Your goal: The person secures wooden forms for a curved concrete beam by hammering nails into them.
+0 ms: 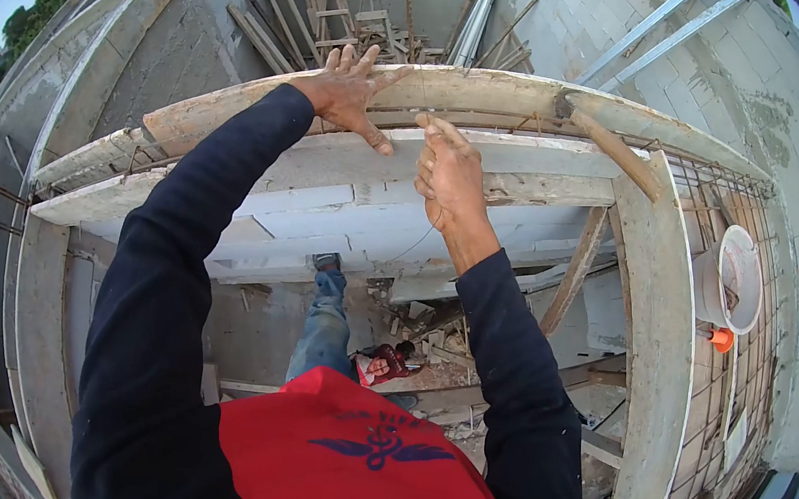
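Note:
My left hand rests with its fingers spread across the top of the wooden formwork boards. To its right, my right hand is closed in a pinch on a thin wire, which trails down below the wrist. Both hands are above the narrow gap between the far board and the near board. Rebar shows inside that gap. A short round wooden piece lies across the boards right of my right hand.
A white bucket and an orange object are at the right by a rebar mesh. Loose timber leans at the far wall. Rubble and a red bag lie below, near my foot.

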Demonstrator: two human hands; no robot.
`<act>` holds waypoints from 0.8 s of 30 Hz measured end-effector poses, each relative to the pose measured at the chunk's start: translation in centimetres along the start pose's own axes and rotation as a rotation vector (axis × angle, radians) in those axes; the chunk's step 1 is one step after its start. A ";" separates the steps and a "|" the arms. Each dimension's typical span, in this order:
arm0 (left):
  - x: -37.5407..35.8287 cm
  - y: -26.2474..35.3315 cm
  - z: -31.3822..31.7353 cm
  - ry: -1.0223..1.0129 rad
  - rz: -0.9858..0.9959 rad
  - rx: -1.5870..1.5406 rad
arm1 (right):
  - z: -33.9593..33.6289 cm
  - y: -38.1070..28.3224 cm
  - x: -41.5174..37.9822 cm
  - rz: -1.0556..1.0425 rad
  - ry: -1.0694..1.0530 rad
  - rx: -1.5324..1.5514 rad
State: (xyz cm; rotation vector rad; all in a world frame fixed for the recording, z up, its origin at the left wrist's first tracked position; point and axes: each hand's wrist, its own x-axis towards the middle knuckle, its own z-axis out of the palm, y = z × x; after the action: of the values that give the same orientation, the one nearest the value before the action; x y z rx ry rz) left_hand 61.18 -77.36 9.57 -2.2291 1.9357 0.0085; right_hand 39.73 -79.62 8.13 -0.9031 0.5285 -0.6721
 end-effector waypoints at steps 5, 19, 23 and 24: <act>0.3 -0.1 1.0 -0.020 0.070 -0.101 | 0.0 0.8 -0.7 -0.021 -0.045 0.119; 0.1 -0.5 3.7 0.310 0.133 -0.069 | -4.7 14.8 -7.9 0.019 0.301 0.094; 0.2 -0.7 3.9 0.364 0.129 -0.054 | -6.6 17.8 -3.1 -0.059 0.309 -0.144; 0.4 -0.8 4.2 0.388 0.136 -0.050 | -6.9 18.4 -1.9 -0.125 0.334 -0.292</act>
State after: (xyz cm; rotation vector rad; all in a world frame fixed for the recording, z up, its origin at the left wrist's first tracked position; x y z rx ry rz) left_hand 62.55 -76.99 5.53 -2.2572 2.3003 -0.3884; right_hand 39.39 -73.77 -10.74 -1.1103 0.8899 -0.8817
